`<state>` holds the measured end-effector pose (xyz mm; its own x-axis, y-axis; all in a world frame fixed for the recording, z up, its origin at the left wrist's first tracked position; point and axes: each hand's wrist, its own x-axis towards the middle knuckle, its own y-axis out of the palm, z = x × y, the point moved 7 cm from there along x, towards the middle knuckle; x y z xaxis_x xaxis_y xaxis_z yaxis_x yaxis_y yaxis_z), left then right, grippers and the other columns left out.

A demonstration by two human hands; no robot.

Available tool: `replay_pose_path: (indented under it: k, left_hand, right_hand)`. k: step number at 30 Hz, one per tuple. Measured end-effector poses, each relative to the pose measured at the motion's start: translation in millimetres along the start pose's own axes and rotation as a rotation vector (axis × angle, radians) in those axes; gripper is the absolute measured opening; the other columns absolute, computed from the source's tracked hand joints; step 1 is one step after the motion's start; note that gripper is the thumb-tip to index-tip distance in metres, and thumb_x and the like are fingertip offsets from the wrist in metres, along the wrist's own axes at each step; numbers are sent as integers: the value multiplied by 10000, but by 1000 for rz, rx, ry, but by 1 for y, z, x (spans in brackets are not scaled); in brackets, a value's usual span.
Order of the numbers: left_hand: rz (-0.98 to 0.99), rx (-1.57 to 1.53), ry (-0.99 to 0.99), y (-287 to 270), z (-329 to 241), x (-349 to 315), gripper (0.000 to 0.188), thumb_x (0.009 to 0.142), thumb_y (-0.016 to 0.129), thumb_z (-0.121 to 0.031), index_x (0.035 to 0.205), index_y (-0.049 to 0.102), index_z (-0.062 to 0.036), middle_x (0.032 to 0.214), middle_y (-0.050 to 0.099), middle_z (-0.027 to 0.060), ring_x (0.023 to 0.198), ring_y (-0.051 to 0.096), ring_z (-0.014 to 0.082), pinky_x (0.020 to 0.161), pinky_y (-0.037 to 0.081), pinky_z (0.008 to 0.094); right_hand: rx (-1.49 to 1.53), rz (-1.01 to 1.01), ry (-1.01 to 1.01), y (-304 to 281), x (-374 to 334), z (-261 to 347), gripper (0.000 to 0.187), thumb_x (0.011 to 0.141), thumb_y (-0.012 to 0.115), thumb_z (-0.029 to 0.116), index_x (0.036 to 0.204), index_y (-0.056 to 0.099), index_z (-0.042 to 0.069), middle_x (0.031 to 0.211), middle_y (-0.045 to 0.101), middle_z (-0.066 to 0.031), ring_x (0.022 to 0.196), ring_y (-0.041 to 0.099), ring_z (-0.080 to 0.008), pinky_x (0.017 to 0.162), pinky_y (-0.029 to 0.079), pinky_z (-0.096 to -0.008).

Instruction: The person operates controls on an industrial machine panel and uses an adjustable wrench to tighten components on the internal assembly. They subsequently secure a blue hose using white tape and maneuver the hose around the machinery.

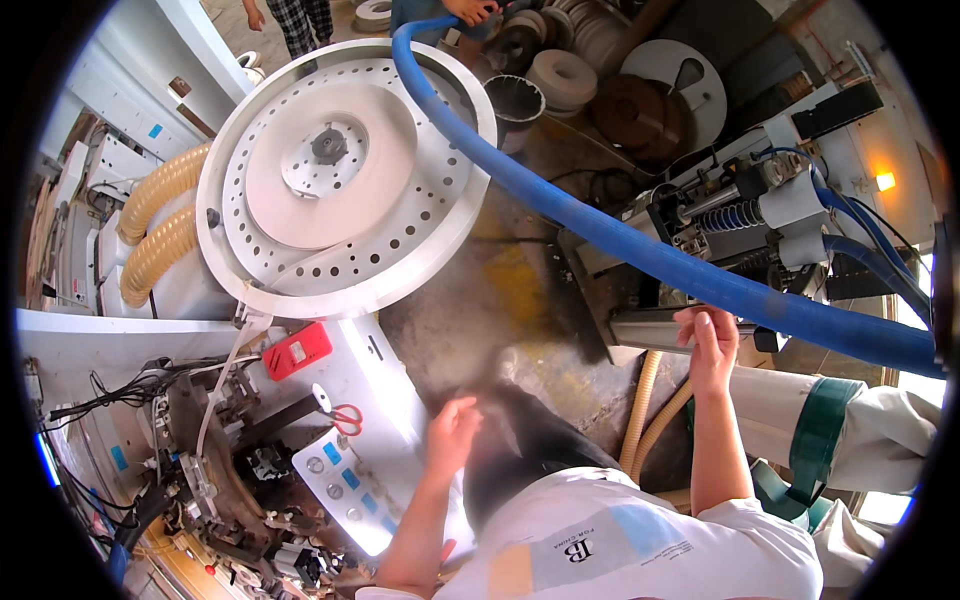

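My left hand (455,430) is over the edge of the white machine panel (390,400), its fingers curled together and slightly blurred. I see nothing in it. My right hand (711,350) is raised just below a thick blue hose (620,248), palm up with fingers loosely bent and apart. Whether its fingertips touch the hose I cannot tell. The hose arcs from the right rim to the far side of a round white reel (455,215). On that reel lies a wide roll of pale edge-banding tape (275,205) around a dark hub.
Red-handled scissors (347,420) and a red box (297,351) lie on the panel. Machine parts (260,460) fill the lower left. Another person's hand (472,10) is by the hose's far end; someone in checked trousers (298,25) stands behind. Tape rolls (562,78) are stacked far back.
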<state>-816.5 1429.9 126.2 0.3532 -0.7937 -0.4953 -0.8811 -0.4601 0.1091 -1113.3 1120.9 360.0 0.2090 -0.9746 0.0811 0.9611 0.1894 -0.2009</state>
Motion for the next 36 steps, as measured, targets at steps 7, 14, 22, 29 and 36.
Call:
replay_pose_path:
  k: [7,14,22,29,36]
  left_hand:
    - [-58,-6,-28,-8,21,-26,270,1090,641,-86,1337,646,23,995,712,62,887,683,126,825,575,275]
    - [-323,-47,99,-9,-12,-33,289,1093,642,-196,1339,688,-52,970,772,80,855,732,140,818,604,319]
    - [-499,-223,29,-1,-9,-39,276,1083,636,-175,1306,689,-20,964,740,34,842,690,111,805,572,294]
    - [-661,-200,79,-31,-11,-47,260,1092,637,-169,1295,689,-15,971,741,30,833,680,95,793,565,285]
    - [-797,-299,101,-90,-40,-67,245,1103,635,-150,1306,674,-18,973,733,38,849,669,100,788,550,273]
  right_hand:
    - [-46,394,331,67,-51,-99,348,1120,627,212,1386,643,-12,1065,789,-133,784,668,-125,738,556,-281]
    - [-485,754,772,-9,-128,-302,350,1115,615,327,1287,706,35,1046,774,-70,760,711,-148,658,564,-290]
    - [-678,1501,-16,-93,-136,-349,276,988,603,280,1079,757,70,948,773,-163,773,757,-344,612,578,-481]
    - [-1164,1264,187,-48,-94,-404,411,1010,599,411,889,816,83,851,755,-228,860,758,-457,769,591,-581]
    - [-1330,1237,388,-31,-63,-363,613,992,638,595,939,821,12,884,739,-311,936,744,-500,830,569,-587]
